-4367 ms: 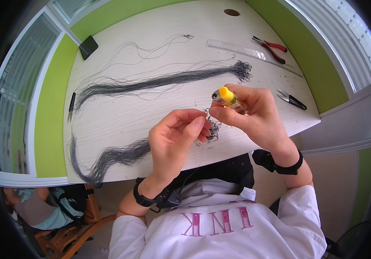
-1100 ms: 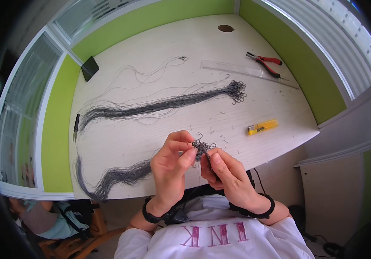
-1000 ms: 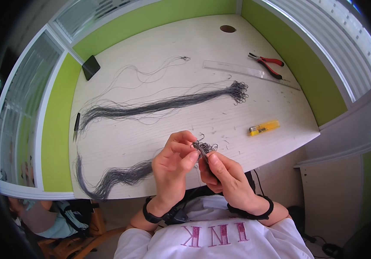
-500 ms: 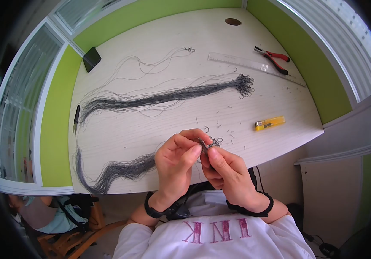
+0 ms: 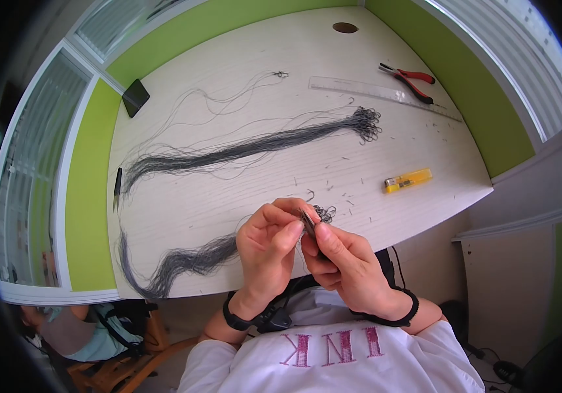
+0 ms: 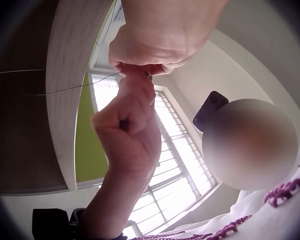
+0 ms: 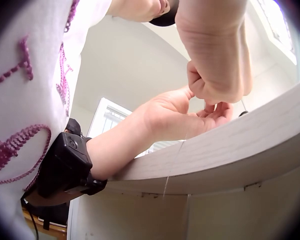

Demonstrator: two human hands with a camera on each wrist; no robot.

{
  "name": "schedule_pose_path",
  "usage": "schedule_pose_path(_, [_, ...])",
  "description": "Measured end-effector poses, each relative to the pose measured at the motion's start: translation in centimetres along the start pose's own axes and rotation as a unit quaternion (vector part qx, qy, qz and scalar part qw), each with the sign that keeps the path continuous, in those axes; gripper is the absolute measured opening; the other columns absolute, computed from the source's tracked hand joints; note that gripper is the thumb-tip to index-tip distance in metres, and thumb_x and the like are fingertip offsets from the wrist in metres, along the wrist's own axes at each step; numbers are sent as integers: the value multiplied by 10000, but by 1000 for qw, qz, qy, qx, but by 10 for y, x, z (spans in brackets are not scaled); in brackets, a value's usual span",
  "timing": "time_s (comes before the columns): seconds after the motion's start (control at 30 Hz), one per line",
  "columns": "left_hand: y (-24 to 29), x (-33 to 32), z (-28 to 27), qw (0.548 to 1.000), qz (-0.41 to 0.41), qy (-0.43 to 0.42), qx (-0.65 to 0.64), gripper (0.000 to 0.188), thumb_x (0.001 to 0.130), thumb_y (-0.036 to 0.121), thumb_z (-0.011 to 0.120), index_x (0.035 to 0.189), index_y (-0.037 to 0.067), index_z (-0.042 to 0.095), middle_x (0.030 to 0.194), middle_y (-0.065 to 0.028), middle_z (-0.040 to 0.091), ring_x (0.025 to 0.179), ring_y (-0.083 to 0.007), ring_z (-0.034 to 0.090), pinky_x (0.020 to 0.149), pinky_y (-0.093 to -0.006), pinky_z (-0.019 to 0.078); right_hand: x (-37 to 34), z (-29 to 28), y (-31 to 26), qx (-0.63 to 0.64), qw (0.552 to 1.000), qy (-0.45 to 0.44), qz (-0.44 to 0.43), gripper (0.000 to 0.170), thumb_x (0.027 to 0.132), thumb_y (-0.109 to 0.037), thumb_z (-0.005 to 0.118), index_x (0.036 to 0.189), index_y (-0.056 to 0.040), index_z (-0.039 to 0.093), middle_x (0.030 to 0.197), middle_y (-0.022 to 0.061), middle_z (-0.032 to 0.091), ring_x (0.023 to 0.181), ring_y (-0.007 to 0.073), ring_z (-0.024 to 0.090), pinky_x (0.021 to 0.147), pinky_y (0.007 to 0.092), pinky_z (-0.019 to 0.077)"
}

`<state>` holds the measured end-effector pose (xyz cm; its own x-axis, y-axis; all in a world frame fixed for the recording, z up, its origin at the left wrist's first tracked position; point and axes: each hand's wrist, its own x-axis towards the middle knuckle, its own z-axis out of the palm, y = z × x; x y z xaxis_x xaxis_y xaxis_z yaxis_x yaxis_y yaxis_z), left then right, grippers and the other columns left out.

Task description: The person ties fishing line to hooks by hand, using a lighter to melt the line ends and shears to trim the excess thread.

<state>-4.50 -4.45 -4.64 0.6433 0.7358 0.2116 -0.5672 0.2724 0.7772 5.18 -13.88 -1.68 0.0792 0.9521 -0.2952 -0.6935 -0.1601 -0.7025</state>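
Near the table's front edge, my right hand (image 5: 353, 268) grips dark small snips (image 5: 311, 228), their blades pointing up at the left fingertips. My left hand (image 5: 264, 245) pinches a thin line; what else lies between its fingertips is hidden. The two hands meet at the fingertips. Just behind them is a cluster of small dark hooks (image 5: 325, 213), and its bundle of grey lines (image 5: 196, 260) runs off to the left. In the left wrist view, the thin line (image 6: 80, 86) stretches away from the joined hands; in the right wrist view, the line (image 7: 168, 176) hangs down past the table edge.
A second hook-and-line bundle (image 5: 241, 149) lies across the mid table. The yellow lighter (image 5: 408, 180), clear ruler (image 5: 372, 92), red-handled pliers (image 5: 412, 78), black-handled tool (image 5: 118, 187) and black phone-like object (image 5: 135, 98) lie around it. Small clippings are scattered about. A person sits at lower left.
Since the oldest frame, my right hand has put the lighter on the table and taken up the snips from the right side. Over the last second the snips' blades have moved in against the left fingertips.
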Motion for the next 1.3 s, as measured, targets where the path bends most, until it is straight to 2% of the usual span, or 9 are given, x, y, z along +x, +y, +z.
schedule_pose_path(0.4, [2, 0, 3, 1000, 1, 9, 11, 50, 807, -42, 532, 837, -10, 555, 958, -145, 576, 893, -197, 555, 836, -347, 433, 1, 1, -3, 2, 1000, 1, 2, 329, 951, -383, 410, 791, -104, 478, 610, -77, 313, 525, 19, 233, 440, 186, 191])
schedule_pose_path(0.43, [4, 0, 6, 999, -7, 25, 39, 6, 804, 1, 530, 803, 6, 531, 936, -119, 566, 874, -195, 530, 806, -330, 432, 1, 1, -3, 5, 1000, 4, 2, 321, 949, -379, 417, 796, -105, 484, 613, -78, 318, 527, 18, 237, 442, 184, 193])
schedule_pose_path(0.47, [5, 0, 7, 997, -14, 41, 68, 44, 802, 43, 528, 769, 23, 506, 914, -93, 557, 856, -192, 506, 776, -313, 430, 2, 2, -3, 5, 1000, 4, 3, 321, 949, -379, 417, 796, -105, 484, 613, -78, 318, 527, 18, 237, 442, 184, 193])
schedule_pose_path(0.6, [4, 1, 4, 997, -16, 44, 65, 35, 801, 43, 526, 781, 18, 513, 909, -97, 559, 854, -191, 510, 776, -313, 429, 3, 3, -4, 6, 1000, 13, -1, 306, 947, -368, 430, 798, -107, 491, 617, -79, 325, 530, 17, 239, 445, 181, 192])
schedule_pose_path(0.67, [3, 1, -1, 1000, -9, 12, 18, 55, 802, -51, 529, 840, -24, 559, 945, -138, 579, 897, -197, 553, 846, -345, 433, 3, 4, -3, 5, 1000, 19, 1, 304, 947, -364, 432, 795, -108, 491, 616, -80, 325, 530, 17, 239, 446, 181, 191])
schedule_pose_path(0.93, [3, 2, -3, 999, -24, 29, -9, 58, 803, -56, 525, 843, -33, 561, 943, -134, 577, 898, -195, 558, 841, -345, 443, 6, 0, -4, 28, 999, 4, 28, 342, 935, -410, 433, 795, -105, 496, 594, -81, 296, 521, 26, 211, 448, 203, 150])
schedule_pose_path(1.3, [3, 1, -3, 999, -18, 30, 8, 47, 803, -54, 544, 839, -35, 568, 954, -128, 576, 889, -187, 563, 835, -336, 449, 8, 1, -3, 21, 999, 15, 25, 341, 938, -403, 430, 780, -107, 494, 592, -84, 291, 516, 24, 201, 444, 204, 145])
